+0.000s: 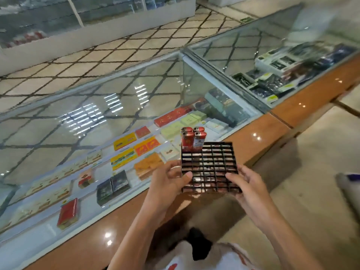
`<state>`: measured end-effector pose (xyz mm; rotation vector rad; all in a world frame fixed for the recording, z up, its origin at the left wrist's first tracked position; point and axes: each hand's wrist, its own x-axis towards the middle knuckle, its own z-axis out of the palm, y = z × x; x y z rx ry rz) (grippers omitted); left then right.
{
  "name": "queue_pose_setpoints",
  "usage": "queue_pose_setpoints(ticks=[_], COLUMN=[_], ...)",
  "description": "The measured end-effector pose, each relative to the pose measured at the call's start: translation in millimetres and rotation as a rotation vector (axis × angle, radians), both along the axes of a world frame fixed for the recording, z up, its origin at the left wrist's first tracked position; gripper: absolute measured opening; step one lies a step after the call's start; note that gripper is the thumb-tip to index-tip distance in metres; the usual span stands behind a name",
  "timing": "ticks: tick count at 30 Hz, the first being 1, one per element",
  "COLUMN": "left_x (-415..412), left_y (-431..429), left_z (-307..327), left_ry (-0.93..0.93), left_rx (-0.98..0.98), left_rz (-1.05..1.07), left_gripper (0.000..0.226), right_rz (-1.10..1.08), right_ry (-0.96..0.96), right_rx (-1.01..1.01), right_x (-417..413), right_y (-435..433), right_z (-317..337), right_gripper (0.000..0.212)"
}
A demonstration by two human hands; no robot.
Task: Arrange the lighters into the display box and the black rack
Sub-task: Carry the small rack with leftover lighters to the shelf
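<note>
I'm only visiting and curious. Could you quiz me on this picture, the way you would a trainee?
1. True or false: only one hand holds the black rack.
2. Where in the rack do the red lighters stand? A) far left corner B) middle C) near right corner
3. Fill in: most of the rack's cells are ____.
Key: 1. False; the left hand and the right hand both grip it. 2. A. 3. empty.
</note>
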<state>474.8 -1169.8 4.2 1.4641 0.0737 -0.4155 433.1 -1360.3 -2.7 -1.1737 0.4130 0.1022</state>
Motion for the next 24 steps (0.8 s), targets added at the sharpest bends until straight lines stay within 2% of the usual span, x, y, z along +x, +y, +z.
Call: queue_pose_setpoints(ticks=[6,15,20,24], left_x=[12,11,11,8], left_y=[-56,-178,-277,-362], left_z=[5,18,12,12], left_ry=[0.085,-0.017,-0.059,-0.048], left_rx=[0.011,0.125,0.108,0.081], left_rz=[-0.271,-0.648,-0.734,-0.798], left_gripper=[0.022,0.032,0.035,0.036], right_rz=[-0.257,-0.608,-0.719,-0.782], right_ry=[-0.033,-0.011,-0.114,-0.134], right_rx=[0.004,-0.007,0.071,0.027], right_x=[-39,-83,-96,-105], right_y=[-35,-113,-191,-262], right_z=[-8,-16,-19,-20], right_gripper=[0.024,0.024,0.033,0.034])
